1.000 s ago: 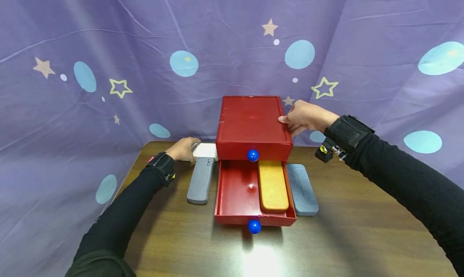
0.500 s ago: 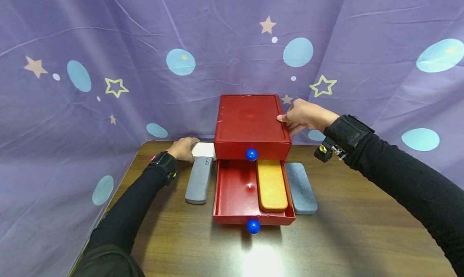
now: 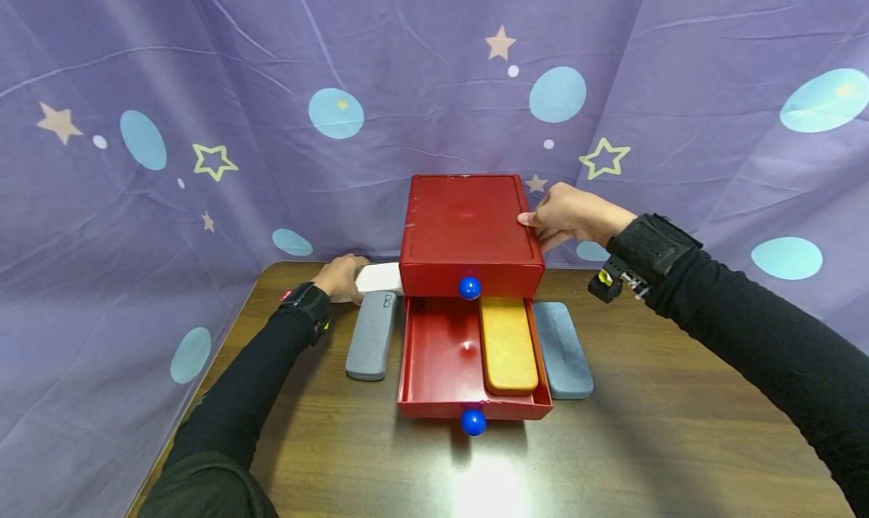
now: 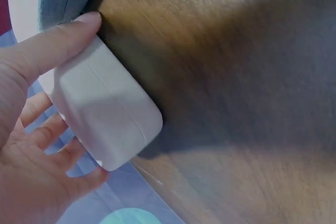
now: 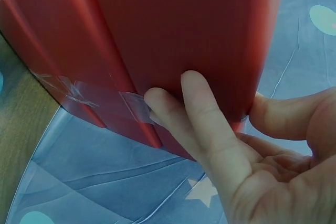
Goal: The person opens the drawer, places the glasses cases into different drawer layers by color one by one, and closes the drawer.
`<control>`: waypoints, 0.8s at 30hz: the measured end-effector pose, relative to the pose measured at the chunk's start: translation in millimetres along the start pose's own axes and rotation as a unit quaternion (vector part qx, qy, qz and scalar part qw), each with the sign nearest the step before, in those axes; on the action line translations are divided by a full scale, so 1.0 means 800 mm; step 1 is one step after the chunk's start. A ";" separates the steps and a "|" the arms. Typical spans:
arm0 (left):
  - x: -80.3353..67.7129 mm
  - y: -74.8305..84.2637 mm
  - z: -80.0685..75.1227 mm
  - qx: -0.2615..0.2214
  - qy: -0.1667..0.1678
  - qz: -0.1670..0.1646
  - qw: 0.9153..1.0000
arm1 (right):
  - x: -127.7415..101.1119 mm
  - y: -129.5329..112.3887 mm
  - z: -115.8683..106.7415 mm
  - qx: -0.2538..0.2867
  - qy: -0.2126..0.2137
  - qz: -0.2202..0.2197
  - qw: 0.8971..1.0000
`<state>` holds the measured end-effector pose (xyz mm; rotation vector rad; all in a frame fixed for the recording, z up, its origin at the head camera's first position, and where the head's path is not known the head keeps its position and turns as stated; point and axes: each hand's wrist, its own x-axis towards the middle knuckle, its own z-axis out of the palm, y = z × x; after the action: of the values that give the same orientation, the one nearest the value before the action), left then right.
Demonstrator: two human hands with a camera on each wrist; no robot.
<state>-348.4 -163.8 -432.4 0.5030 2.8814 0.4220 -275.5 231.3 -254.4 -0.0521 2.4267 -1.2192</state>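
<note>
Hands at a red drawer box [image 3: 471, 228] on a brown wooden table [image 3: 645, 458], seen from the head camera with a wrist view for each hand. The left hand [image 3: 342, 277] lies at the far left of the table, beside the box, and grips a white case [image 3: 379, 277]; in the left wrist view the thumb [image 4: 50, 45] runs along one long edge of the white case [image 4: 105, 116] and the curled fingers [image 4: 47, 135] wrap its opposite side. The right hand [image 3: 566, 215] rests against the right wall of the box near its top edge; in the right wrist view its straight fingers [image 5: 197, 106] press flat on the red side wall [image 5: 173, 40], with the thumb [image 5: 286, 114] set at the corner. The upper drawer is closed and carries a blue knob [image 3: 469, 287]. The lower drawer [image 3: 441, 352] is pulled out toward the viewer, with a second blue knob [image 3: 473, 421] on its front. An orange case [image 3: 508, 344] lies lengthwise along the right side of this drawer. A grey case [image 3: 371, 335] lies on the table just left of the drawer, its far end close to the white case. A blue-grey case [image 3: 562, 349] lies just right of the drawer. A purple curtain [image 3: 204, 88] with stars and blue dots hangs behind the table.
</note>
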 end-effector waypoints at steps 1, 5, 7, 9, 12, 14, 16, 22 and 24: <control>-0.001 -0.001 0.000 -0.005 0.000 -0.002 1.000 | 0.000 0.000 0.000 0.001 0.000 0.000 1.000; -0.005 -0.005 -0.001 -0.023 -0.015 -0.008 1.000 | -0.001 0.000 0.001 0.007 -0.001 -0.001 1.000; -0.007 -0.006 -0.002 -0.031 -0.025 -0.011 0.999 | -0.001 0.000 0.001 0.005 0.001 -0.001 1.000; -0.010 -0.007 -0.003 -0.038 -0.031 -0.013 0.999 | -0.001 0.000 0.001 0.000 0.002 -0.001 1.000; -0.012 -0.008 -0.002 -0.038 -0.024 -0.009 0.999 | -0.001 -0.001 0.001 -0.006 0.003 -0.005 1.000; -0.014 -0.009 -0.001 -0.034 -0.016 -0.006 0.999 | 0.000 -0.001 0.001 -0.008 0.004 -0.007 1.000; -0.016 -0.009 0.000 -0.032 -0.011 -0.007 0.999 | 0.000 -0.001 0.002 -0.012 0.006 -0.007 1.000; -0.016 -0.013 0.004 -0.023 -0.012 -0.010 1.000 | 0.000 0.001 0.002 -0.020 0.009 -0.005 1.000; -0.017 -0.013 0.004 -0.019 -0.009 -0.005 1.000 | 0.000 0.002 0.001 -0.021 0.008 -0.006 1.000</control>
<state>-338.3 -177.4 -436.8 0.4829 2.8527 0.4671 -274.6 231.8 -256.3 -0.0697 2.4694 -1.1789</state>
